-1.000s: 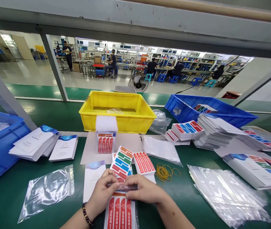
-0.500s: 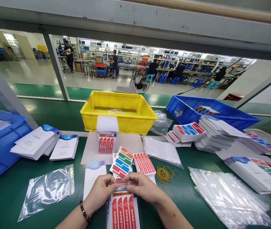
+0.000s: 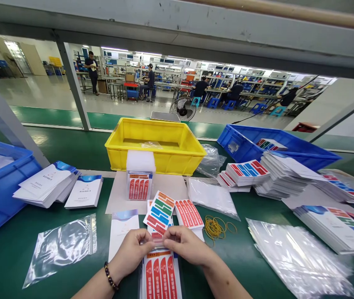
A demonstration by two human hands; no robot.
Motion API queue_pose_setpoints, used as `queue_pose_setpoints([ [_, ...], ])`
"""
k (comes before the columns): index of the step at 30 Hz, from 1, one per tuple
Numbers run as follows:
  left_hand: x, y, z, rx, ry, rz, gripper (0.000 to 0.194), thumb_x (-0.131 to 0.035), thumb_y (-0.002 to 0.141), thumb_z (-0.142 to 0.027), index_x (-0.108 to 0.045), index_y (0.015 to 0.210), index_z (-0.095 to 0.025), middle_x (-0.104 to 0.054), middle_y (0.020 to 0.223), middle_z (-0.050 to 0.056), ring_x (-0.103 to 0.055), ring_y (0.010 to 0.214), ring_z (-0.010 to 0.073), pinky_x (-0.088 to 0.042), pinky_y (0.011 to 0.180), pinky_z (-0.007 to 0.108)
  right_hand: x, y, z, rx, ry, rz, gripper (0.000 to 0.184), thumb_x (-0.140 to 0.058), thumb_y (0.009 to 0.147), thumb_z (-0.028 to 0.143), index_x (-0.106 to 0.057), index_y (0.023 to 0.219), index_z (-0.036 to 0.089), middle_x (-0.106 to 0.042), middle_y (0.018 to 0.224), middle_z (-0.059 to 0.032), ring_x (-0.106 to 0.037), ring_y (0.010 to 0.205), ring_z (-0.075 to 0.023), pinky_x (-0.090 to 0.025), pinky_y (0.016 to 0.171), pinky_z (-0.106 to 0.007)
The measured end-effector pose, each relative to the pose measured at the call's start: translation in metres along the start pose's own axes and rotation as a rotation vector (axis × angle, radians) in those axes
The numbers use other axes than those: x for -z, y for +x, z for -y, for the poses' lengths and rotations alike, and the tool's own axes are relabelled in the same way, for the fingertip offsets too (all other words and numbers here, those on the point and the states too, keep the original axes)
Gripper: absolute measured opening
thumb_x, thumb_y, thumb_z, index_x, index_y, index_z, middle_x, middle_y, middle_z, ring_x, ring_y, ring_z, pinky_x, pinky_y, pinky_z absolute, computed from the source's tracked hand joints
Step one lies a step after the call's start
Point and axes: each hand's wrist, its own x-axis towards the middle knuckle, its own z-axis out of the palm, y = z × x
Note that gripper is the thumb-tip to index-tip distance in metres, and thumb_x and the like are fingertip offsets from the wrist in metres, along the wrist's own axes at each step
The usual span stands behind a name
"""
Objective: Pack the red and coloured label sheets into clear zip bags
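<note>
A: What does the left hand [image 3: 131, 250] have?

B: Its thumb and forefinger pinch the top edge of a clear bag [image 3: 161, 272]. A dark beaded bracelet [image 3: 110, 277] circles the wrist.

A: And the right hand [image 3: 190, 248]?

B: Its fingers are closed on the same top edge, near the left ones, with a small gap between the two sets of fingertips.

A: Where is the bag?

B: On the green surface [image 3: 230, 258], toward the near edge and about midway between the left and right edges. A sheet with red stripes [image 3: 160, 281] shows through it.

A: What lies just beyond the fingers?

B: A card with coloured bars [image 3: 159, 211], turned at an angle on top of other cards. To its right is a stack of red-striped cards [image 3: 188, 212], and to its left a white booklet [image 3: 122, 234].

A: Farther out?

B: Rubber bands [image 3: 214, 227] lie in a loose heap right of that stack. A flat clear pouch [image 3: 63, 251] lies toward the near left corner, and a pile of clear pouches [image 3: 298, 253] toward the near right corner. A yellow bin [image 3: 177, 160] stands toward the far edge. One blue bin [image 3: 5, 197] is at the left edge.
</note>
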Motion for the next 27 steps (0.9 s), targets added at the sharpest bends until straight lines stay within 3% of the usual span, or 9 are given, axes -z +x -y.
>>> queue_pose_setpoints([
  [4,0.002,0.002,0.004,0.036,-0.026,0.022,0.037,-0.072,0.055,-0.049,-0.056,0.060,-0.017,-0.067,0.065,0.003,-0.060,0.064,0.0192,-0.042,0.057,0.027,0.004,0.000,-0.004,-0.014,-0.008,-0.002,0.014,-0.055,0.070,0.020,-0.053,0.057,0.016,-0.044,0.056,0.0051,-0.036,0.053,-0.0089,-0.027,0.050,-0.020],
  [9,0.002,0.004,0.007,0.090,-0.056,-0.008,0.044,-0.070,0.052,-0.056,-0.049,0.054,-0.017,-0.063,0.055,0.001,-0.055,0.052,0.0146,-0.031,0.046,0.023,0.009,0.000,-0.003,-0.027,0.006,0.003,0.014,-0.054,0.071,0.021,-0.053,0.059,0.016,-0.045,0.057,0.0047,-0.037,0.055,-0.0090,-0.028,0.051,-0.020],
  [15,0.002,0.002,0.001,0.029,-0.077,-0.008,0.043,-0.072,0.052,-0.052,-0.046,0.053,-0.018,-0.057,0.056,-0.002,-0.050,0.054,0.0119,-0.034,0.051,0.023,0.006,0.003,-0.005,-0.056,0.048,0.068,0.018,-0.060,0.068,0.029,-0.055,0.058,0.015,-0.048,0.053,0.0043,-0.039,0.050,-0.0081,-0.030,0.048,-0.019],
  [27,0.001,0.002,0.001,0.003,-0.031,0.006,0.036,-0.068,0.056,-0.046,-0.045,0.054,-0.018,-0.054,0.056,-0.002,-0.051,0.058,0.0145,-0.038,0.056,0.027,-0.006,0.006,-0.003,-0.036,0.040,-0.009,0.008,-0.055,0.066,0.018,-0.052,0.058,0.016,-0.047,0.055,0.0048,-0.040,0.052,-0.0080,-0.030,0.050,-0.019],
])
